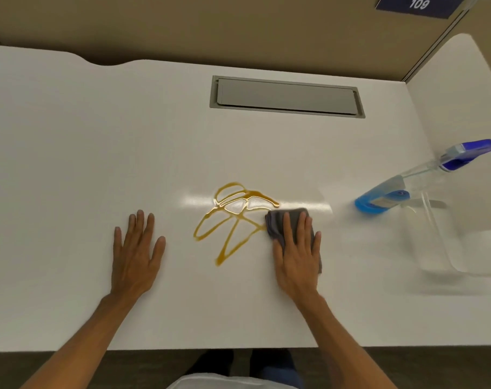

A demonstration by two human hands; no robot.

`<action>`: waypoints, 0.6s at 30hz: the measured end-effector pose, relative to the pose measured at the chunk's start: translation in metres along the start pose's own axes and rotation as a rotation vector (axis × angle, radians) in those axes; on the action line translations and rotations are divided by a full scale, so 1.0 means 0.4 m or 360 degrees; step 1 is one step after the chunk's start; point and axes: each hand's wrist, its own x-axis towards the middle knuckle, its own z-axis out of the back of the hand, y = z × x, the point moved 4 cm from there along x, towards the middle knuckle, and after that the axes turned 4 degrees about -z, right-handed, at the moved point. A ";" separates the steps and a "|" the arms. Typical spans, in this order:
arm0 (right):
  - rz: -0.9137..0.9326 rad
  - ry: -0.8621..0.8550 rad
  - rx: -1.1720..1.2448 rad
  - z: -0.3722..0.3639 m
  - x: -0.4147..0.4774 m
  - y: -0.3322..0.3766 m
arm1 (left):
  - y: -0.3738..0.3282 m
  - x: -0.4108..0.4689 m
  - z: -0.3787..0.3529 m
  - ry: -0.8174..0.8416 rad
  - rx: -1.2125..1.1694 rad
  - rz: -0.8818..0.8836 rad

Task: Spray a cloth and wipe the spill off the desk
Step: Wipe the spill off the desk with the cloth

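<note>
An amber spill (233, 217) runs in thin looping lines across the middle of the white desk (98, 153). A folded grey cloth (278, 223) lies on the desk at the spill's right edge, touching it. My right hand (297, 254) presses flat on top of the cloth, fingers spread. My left hand (136, 251) rests flat and open on the bare desk to the left of the spill, holding nothing. A clear spray bottle (424, 181) with blue liquid and a blue trigger head stands at the right.
A grey cable-tray lid (286, 96) is set into the desk behind the spill. Tan partition walls close off the back and right. A white side panel (460, 113) stands behind the bottle. The desk's front edge runs just below my forearms.
</note>
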 end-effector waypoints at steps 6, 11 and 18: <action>0.0029 0.0059 -0.0058 0.029 0.297 0.022 | 0.014 -0.001 -0.012 -0.0037 0.0049 -0.0038; 0.0175 0.0198 -0.0129 0.041 0.377 0.059 | 0.014 0.000 -0.020 -0.0042 0.0126 -0.0027; 0.0465 0.0148 -0.0125 -0.033 0.009 0.147 | 0.008 0.006 -0.034 -0.0005 0.0333 -0.0042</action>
